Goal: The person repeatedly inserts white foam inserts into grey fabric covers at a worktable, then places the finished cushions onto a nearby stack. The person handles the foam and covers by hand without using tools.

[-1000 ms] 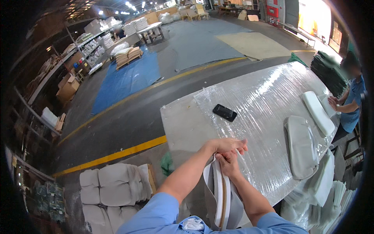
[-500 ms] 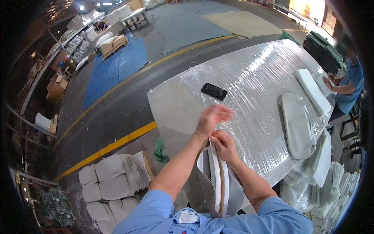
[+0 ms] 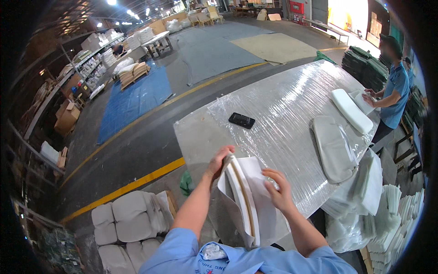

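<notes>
A pale grey fabric cover [image 3: 264, 205] stands on edge in front of my body, with a white band and a brown strip running down its length. My left hand [image 3: 219, 160] is closed on its far upper corner. Beside the cover's right flap is my right hand [image 3: 279, 188], its fingers and thumb apart; whether the fingertips touch the fabric I cannot tell. Beyond both hands, a black phone [image 3: 242, 120] lies on the plastic-covered table [image 3: 283, 109].
On the table's right lie a grey cushion piece [image 3: 332, 148] and a white foam pad [image 3: 351, 111]. A person in blue [image 3: 393, 93] works at that side. Stacked grey pieces [image 3: 132, 214] sit at lower left, white sheets [image 3: 392, 223] at lower right.
My hands, together at the cover's top before, have parted: the left moved left onto the corner, the right drew back to the right. The cover's right flap now spreads wider. The view has tilted up.
</notes>
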The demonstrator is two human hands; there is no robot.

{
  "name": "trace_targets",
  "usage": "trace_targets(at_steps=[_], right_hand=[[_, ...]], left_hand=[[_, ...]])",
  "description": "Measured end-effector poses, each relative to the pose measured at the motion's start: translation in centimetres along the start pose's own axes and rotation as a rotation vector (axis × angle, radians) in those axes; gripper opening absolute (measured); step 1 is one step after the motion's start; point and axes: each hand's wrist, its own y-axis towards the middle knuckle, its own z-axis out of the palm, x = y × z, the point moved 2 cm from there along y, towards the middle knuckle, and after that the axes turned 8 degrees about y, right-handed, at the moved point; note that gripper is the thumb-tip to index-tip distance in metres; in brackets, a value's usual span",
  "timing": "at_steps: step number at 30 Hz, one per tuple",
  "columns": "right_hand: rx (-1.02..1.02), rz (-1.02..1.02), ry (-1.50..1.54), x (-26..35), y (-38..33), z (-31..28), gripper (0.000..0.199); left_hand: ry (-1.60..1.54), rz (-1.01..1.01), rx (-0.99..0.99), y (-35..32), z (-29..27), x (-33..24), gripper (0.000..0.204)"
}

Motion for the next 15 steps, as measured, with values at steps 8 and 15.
trace_targets(at_steps=[8, 15], right_hand=[[-0.247, 0.690, 0.380, 1.4, -21.4, -8.0, 0.033], [-0.501, 0.661, 0.316, -4.2, -21.0, -3.0, 0.062]], left_hand=[[0.037, -0.053, -0.443, -13.0, -6.1, 0.7, 0.034], [0.280, -0.054, -0.700, -18.9, -2.9, 0.1, 0.033]])
